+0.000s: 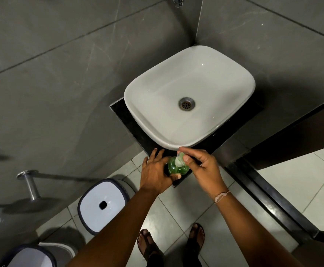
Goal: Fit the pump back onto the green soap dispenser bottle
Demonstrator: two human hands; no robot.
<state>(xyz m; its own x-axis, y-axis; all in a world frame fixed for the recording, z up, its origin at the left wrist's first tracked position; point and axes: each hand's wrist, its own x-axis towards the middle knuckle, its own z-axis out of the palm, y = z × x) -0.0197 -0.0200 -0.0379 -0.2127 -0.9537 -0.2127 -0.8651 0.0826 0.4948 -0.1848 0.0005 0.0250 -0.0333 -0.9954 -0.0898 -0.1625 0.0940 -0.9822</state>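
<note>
- Head view: my left hand (pixel 155 173) is wrapped around the left side of the green soap dispenser bottle (pixel 177 167), fingers curled against its far side and thumb under its near edge, steadying it.
- My right hand (pixel 201 166) is closed in a pinch on the pale pump (pixel 179 160), thumb and fingertips gripping the pump head from the right, the other fingers bent in toward the palm.
- The pump sits on top of the bottle's neck; whether it is fully seated I cannot tell.
- The bottle stands between my two hands on the near corner of the black counter (pixel 122 116), just on my side of the white wash basin (pixel 215 132).
- The basin's metal drain (pixel 186 104) lies beyond my right hand.
- A thread bracelet (pixel 221 196) circles my right wrist.
- Below my left forearm, on the tiled floor, stands a white bin (pixel 103 205) with a dark rim; a second one (pixel 30 256) sits nearer me, further left.
- To the left of my left hand a metal wall peg (pixel 29 185) sticks out from the grey wall.
- My sandalled feet (pixel 147 245) show between my forearms.
</note>
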